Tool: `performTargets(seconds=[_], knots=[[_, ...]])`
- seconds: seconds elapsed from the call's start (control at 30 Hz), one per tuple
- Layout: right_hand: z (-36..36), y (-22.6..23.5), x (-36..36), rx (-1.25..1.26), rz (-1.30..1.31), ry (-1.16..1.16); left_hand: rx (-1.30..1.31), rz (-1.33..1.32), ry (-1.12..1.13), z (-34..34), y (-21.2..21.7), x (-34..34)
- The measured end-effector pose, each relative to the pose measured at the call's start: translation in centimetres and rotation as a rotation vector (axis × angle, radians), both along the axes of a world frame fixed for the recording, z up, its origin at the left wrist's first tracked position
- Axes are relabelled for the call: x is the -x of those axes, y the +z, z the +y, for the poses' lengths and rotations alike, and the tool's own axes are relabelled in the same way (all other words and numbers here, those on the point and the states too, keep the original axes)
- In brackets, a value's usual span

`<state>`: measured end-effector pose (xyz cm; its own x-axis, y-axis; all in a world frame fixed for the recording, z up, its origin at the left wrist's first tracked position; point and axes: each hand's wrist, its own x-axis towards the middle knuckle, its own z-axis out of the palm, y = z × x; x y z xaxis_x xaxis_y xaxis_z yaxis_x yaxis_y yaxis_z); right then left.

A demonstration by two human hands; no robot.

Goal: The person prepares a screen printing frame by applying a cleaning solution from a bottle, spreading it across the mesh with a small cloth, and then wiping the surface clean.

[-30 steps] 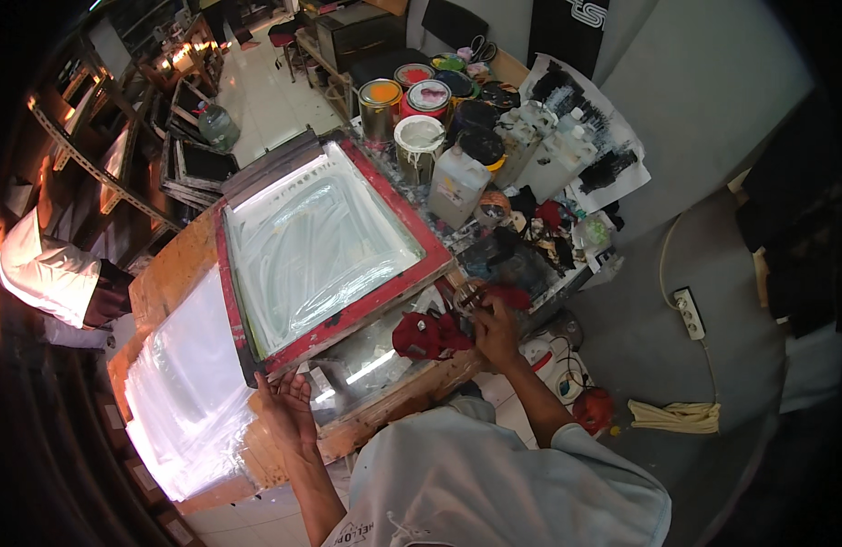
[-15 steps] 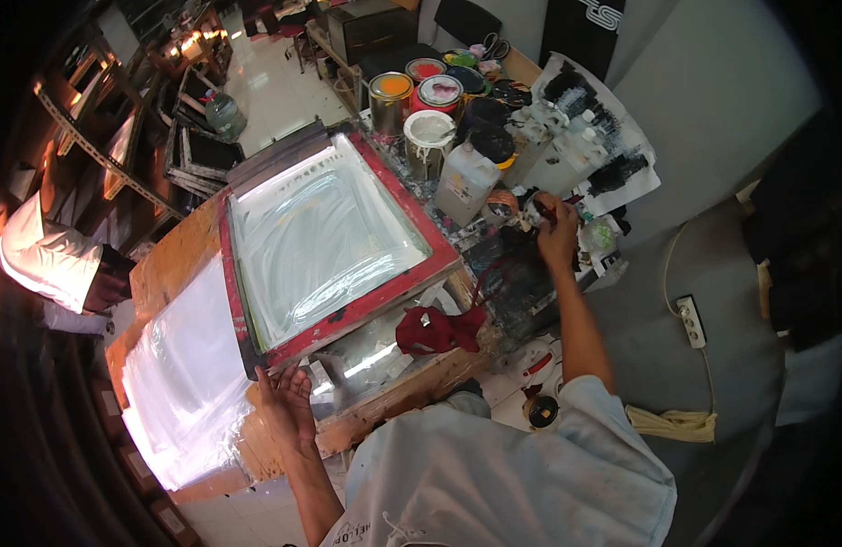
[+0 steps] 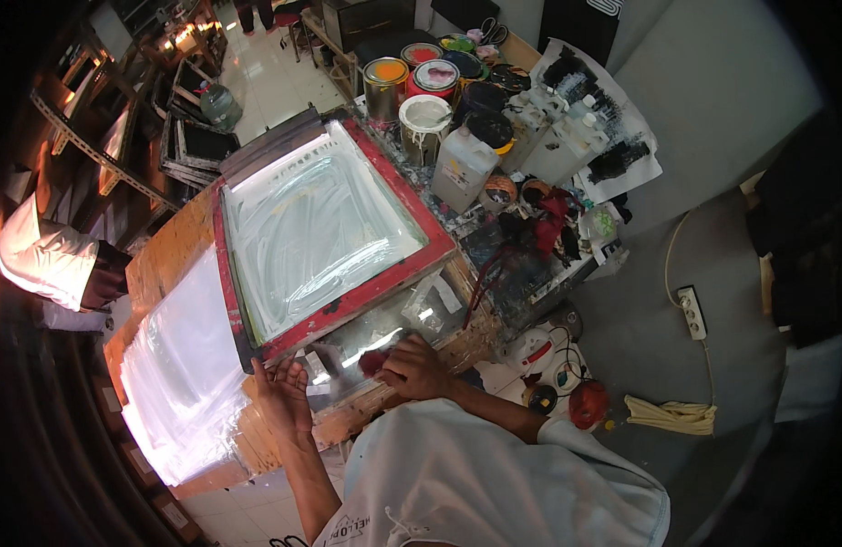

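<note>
Head view: left hand (image 3: pixel 287 394) open under red screen frame (image 3: pixel 348 301); right hand (image 3: pixel 414 367) grips red rag (image 3: pixel 372 363).

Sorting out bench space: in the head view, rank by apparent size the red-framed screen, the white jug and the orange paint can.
1. red-framed screen, largest.
2. white jug.
3. orange paint can, though it sits farther away, so jug versus can is unsure.

The right hand (image 3: pixel 416 366) has come back from the cluttered far side of the worktop (image 3: pixel 457 342) to its near edge, now pressing a red rag (image 3: pixel 373 362) beside the red screen frame (image 3: pixel 348 296).
</note>
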<state>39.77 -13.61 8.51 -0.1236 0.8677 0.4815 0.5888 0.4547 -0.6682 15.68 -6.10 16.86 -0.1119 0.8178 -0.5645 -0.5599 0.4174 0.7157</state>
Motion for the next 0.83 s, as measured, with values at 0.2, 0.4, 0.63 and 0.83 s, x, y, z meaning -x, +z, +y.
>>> performTargets(seconds=[0.2,0.4,0.63,0.83], knots=[[1.1,-3.1,-3.8,0.158,0.032,-0.314,-0.036,-0.010,-0.023,-0.1,1.1,-0.3],[-1.5,-4.0,-2.3,0.296,-0.463,-0.138,-0.042,-0.052,0.019,-0.4,-0.1,0.1],[6.4,-5.9,-4.2,0.753,1.150,-0.381,0.010,-0.019,0.029,-0.3,0.5,-0.6],[13.8,-9.8,2.8,0.597,2.279,0.434,0.061,0.037,0.022,-0.4,0.6,-0.5]])
